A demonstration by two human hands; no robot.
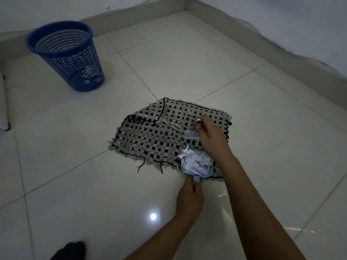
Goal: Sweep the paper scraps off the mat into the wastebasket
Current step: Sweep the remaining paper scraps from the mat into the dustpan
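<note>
A black and grey woven mat [150, 136] lies on the tiled floor, its far left corner folded over. On its near right edge sits a small pale blue dustpan [206, 172] heaped with white paper scraps [195, 162]. My left hand [190, 196] pinches the dustpan's short handle. My right hand [210, 136] grips a small brush [191, 135] by its handle, with the brush head on the mat just beyond the pan. A blue mesh wastebasket [65, 55] stands upright at the far left, well apart from the mat.
Glossy white floor tiles surround the mat. A grey skirting [244, 29] runs along the walls behind and to the right. A white object's edge [4, 109] shows at the far left. Something dark [71, 250] lies at the bottom left.
</note>
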